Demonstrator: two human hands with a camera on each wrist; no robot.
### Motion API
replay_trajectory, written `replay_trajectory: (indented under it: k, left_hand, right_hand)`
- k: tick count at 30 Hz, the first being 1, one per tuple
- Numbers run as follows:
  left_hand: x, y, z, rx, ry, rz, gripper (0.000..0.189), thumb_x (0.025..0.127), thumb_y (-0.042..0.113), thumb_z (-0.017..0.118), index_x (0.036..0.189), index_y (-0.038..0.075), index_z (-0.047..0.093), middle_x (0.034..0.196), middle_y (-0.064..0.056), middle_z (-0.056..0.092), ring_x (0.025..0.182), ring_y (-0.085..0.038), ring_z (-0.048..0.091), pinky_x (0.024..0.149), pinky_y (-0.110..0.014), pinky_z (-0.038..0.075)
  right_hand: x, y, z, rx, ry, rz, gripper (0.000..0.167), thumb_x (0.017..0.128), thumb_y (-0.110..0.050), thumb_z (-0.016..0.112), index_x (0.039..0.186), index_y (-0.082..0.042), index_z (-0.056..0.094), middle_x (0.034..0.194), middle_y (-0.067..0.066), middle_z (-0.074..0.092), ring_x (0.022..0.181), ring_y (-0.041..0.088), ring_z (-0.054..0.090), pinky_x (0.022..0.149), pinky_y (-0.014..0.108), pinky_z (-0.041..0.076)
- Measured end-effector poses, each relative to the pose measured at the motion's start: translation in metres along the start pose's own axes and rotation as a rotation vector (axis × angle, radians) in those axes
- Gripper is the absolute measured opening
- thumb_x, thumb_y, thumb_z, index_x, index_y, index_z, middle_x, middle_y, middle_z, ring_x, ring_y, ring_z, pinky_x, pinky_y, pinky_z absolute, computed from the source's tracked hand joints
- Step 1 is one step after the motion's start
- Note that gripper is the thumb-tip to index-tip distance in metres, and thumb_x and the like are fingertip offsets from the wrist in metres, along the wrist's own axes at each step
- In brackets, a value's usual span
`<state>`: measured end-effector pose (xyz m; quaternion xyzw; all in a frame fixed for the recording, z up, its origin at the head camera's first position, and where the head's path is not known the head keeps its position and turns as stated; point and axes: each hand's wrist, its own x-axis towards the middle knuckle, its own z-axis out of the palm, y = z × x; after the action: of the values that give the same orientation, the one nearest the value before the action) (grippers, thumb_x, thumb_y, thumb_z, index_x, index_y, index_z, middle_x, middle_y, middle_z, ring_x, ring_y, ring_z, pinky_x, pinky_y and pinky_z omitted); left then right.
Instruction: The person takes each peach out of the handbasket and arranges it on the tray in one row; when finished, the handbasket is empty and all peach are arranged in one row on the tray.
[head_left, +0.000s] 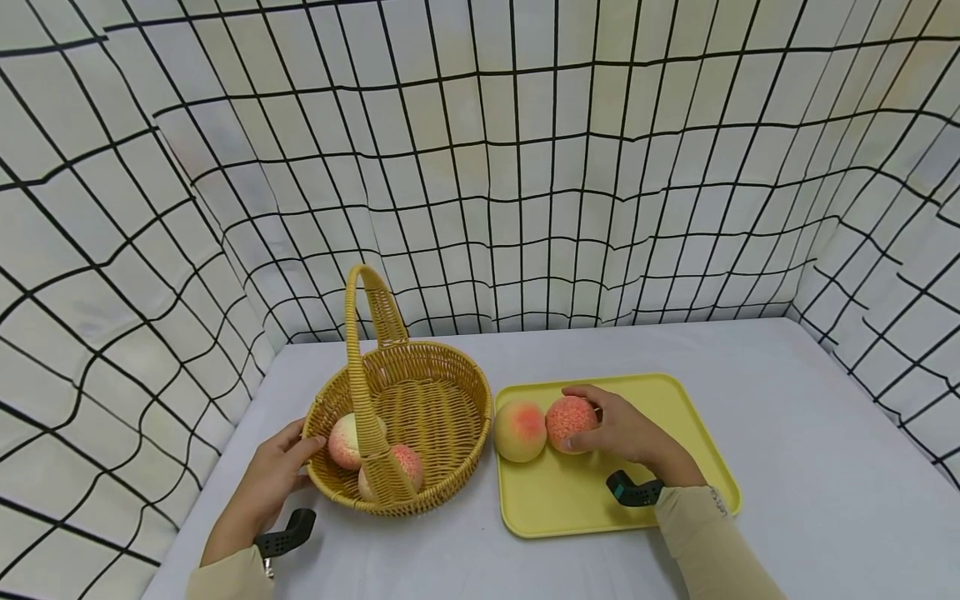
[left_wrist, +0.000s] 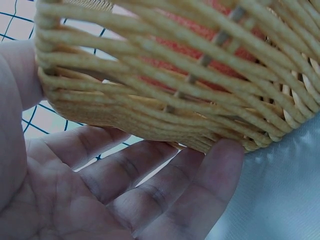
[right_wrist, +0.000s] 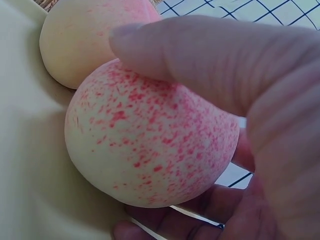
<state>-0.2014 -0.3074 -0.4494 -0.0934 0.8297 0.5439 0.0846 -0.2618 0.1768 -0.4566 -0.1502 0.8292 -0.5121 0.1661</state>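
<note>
My right hand (head_left: 626, 429) grips a speckled pink peach (head_left: 572, 423) on the yellow tray (head_left: 600, 508), thumb on one side and fingers round the other. In the right wrist view this peach (right_wrist: 150, 145) shows red speckles over a pale skin. Close beside it lies a smoother peach (head_left: 520, 431) with a red blush. My left hand (head_left: 273, 475) holds the near left rim of the wicker basket (head_left: 450, 475), thumb over the edge and fingers under the outer wall (left_wrist: 150, 105). Inside the basket are a pale pink peach (head_left: 347, 442) and a speckled peach (head_left: 407, 465), partly hidden by the handle.
The basket's tall arched handle (head_left: 360, 375) rises above its bowl. Basket and tray stand side by side on a white-covered table (head_left: 787, 400). A white backdrop with a black grid (head_left: 487, 167) encloses the back and both sides.
</note>
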Motion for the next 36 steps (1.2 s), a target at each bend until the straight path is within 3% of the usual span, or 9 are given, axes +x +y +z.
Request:
replay_trajectory:
  k: [36]
  left_hand:
    - [-0.001, 0.0007, 0.0004, 0.001, 0.005, 0.001, 0.061, 0.112, 0.026, 0.044, 0.164, 0.001, 0.024, 0.162, -0.031, 0.033, 0.141, -0.045, 0.046, 0.094, -0.044, 0.06]
  right_hand:
    - [0.0004, 0.0004, -0.0001, 0.043, -0.029, -0.016, 0.088, 0.084, -0.02, 0.086, 0.158, -0.005, 0.041, 0.136, 0.017, 0.061, 0.114, 0.026, 0.062, 0.089, 0.035, 0.055]
